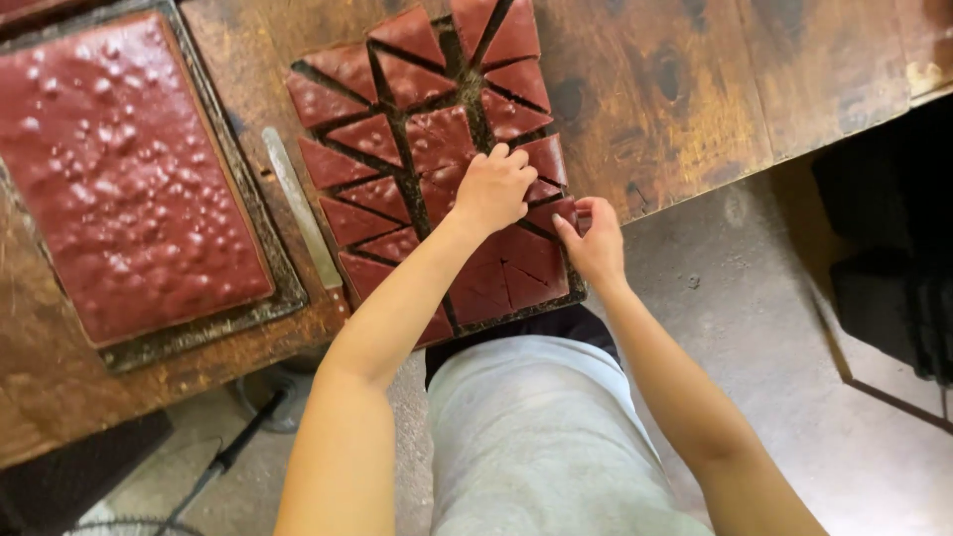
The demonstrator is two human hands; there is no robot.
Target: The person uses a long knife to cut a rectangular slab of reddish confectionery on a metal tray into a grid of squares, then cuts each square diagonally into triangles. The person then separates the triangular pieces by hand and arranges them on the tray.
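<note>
Worn wooden bench point(675, 89), dark brown, stained, with knots and scratches; top scuffed pale at far right corner. Grey concrete floor point(754, 328) below, dusty and blotched. Dark black furniture or box point(893, 248) at right, detail lost in shadow. Black cable point(233, 452) trails across floor at lower left, near round fan guard point(119, 526). Soft even light, no hard shadows.

soft, even daylight falls from above, bright on the concrete floor point(754, 328) and forearms. wet glare speckles the uncut red slab point(119, 169). the right edge sinks into deep shadow. focus is fairly sharp, with slight wide-angle bending at the edges.
</note>
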